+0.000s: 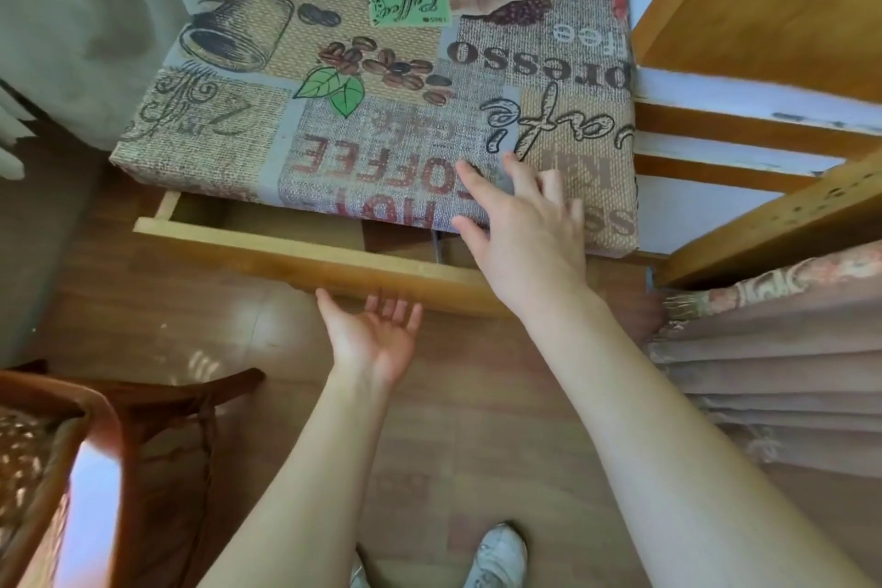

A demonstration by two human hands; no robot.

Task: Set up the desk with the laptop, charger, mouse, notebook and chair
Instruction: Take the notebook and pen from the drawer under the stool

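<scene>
A small desk [267, 119] covered in a coffee-print cloth stands in front of me. Its wooden drawer [305, 253] is pulled out under the front edge; I see little of what lies inside. My right hand [525, 224] rests flat, fingers spread, on the cloth at the desk's front right. My left hand [372, 339] is open, palm up, just below the drawer's front board, fingertips near the board. A dark wooden chair [100, 454] shows at the lower left. No laptop, charger, mouse or notebook is in view.
A pale curtain [71, 14] hangs at the left of the desk. Wooden furniture [763, 5] with white slats stands at the right, and a fringed pinkish bedcover [773, 349] lies below it. The floor [200, 339] is brown laminate; my white shoe [496, 554] shows at the bottom.
</scene>
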